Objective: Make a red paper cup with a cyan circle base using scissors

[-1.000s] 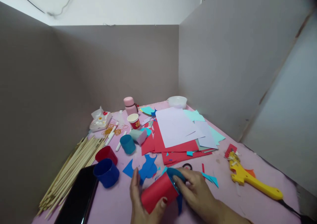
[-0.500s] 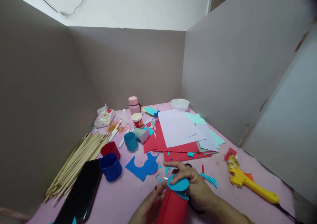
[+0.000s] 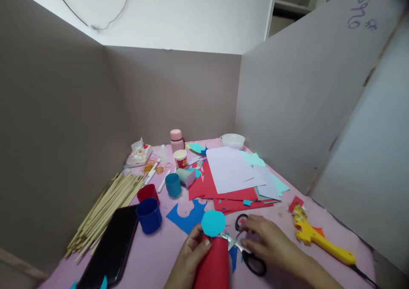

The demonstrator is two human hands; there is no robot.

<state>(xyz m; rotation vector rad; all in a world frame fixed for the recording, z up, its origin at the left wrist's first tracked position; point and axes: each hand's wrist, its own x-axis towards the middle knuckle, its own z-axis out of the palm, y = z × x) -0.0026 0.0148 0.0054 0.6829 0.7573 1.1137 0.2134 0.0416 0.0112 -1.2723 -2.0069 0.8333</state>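
Grey board walls close in a pink counter (image 3: pixel 159 255). At its near edge the left hand (image 3: pixel 188 259) has its grip closed round an upright red tube (image 3: pixel 213 265) with a blue disc (image 3: pixel 213 223) at its top. Just right of the tube, the right hand (image 3: pixel 268 244) lies open, fingers spread on the scissors (image 3: pixel 247 253) flat on the counter. Further out are a blue cup (image 3: pixel 148 215) to the left, sticks (image 3: pixel 105 208) along the left edge, papers (image 3: pixel 233 174) towards the far edge and a glue gun (image 3: pixel 316 238) by the right edge.
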